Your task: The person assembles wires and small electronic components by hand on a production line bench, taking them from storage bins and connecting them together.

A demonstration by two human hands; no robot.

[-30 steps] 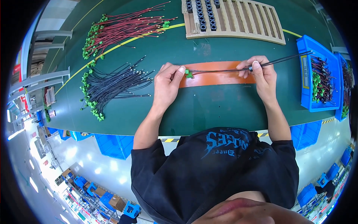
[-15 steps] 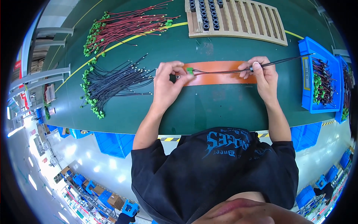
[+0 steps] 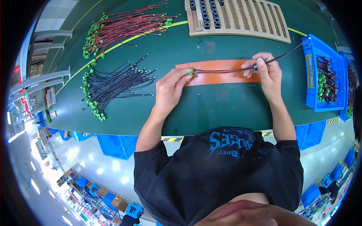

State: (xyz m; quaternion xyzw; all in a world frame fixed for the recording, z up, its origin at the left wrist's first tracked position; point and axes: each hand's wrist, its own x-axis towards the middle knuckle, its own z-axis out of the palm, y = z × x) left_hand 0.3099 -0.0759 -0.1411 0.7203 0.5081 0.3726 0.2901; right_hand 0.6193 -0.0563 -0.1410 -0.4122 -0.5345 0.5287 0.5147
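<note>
Between my hands a wire harness with red and black wires is stretched roughly level over an orange mat. My left hand pinches the green connector at its left end. My right hand grips the wires at a small black ferrite ring, thumb on the near side. Past the right hand, the loose wire ends run up and right toward a blue bin. Whether anything else sits in the left palm is hidden.
Left lie bundles of black wires and red wires with green connectors. At the back, a slotted wooden rack holds several black rings. The blue bin at right contains harnesses. Everything lies on a green table.
My left fingers have closed on the green connector; a dark ring seen by them before no longer shows. The wires' free right end has swung up and slightly left. My right hand stays nearly in place.
</note>
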